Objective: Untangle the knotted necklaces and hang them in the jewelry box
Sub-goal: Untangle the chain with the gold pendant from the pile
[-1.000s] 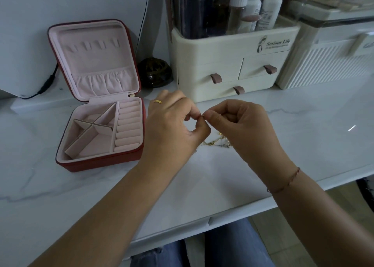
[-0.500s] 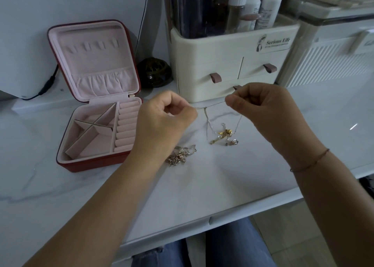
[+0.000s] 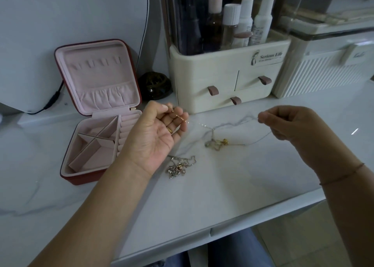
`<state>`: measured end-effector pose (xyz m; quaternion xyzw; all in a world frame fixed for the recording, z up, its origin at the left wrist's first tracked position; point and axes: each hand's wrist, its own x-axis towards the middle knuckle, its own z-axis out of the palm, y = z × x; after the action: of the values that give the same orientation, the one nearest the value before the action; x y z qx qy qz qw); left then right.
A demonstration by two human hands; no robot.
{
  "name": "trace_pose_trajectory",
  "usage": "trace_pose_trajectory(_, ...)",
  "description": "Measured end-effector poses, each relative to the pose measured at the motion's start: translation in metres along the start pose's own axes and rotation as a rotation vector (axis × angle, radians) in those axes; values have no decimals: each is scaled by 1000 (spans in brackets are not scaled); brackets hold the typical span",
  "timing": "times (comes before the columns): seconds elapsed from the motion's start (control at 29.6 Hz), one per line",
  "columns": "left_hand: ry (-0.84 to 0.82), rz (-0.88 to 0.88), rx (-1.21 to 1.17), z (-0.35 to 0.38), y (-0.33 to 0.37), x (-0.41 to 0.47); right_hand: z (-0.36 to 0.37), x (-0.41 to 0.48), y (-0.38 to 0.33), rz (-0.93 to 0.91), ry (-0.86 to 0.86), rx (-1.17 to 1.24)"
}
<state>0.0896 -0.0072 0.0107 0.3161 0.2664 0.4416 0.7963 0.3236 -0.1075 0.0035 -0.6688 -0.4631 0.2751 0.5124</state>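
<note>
Two thin chains are in play on the white marble-veined bench [image 3: 232, 189]. One fine necklace [image 3: 217, 141] stretches between my hands at mid-frame, its gold pendant and small knot sagging just above or onto the bench; I cannot tell which. My left hand [image 3: 157, 133], palm up with a gold ring on one finger, pinches one end of that chain between thumb and fingertips, the other fingers loosely curled. My right hand [image 3: 287, 125], at the right of the frame, has its grip narrow on the other end, a thread bracelet round the wrist. A second necklace [image 3: 179, 166], silvery and bunched into a tangle, lies on the bench just below my left hand, untouched. At the left of the frame the square red jewelry box [image 3: 97, 112] stands open, lined in soft pink, with one row of ring rolls and angled dividers. Behind, a cream drawer organiser [image 3: 226, 78] shows three brown pull tabs.
</note>
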Motion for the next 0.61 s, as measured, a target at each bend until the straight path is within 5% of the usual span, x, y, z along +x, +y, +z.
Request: trace_pose_trajectory(0.61, -129, 61, -175, -14, 19, 6, -60, -7, 28, 73, 50, -116)
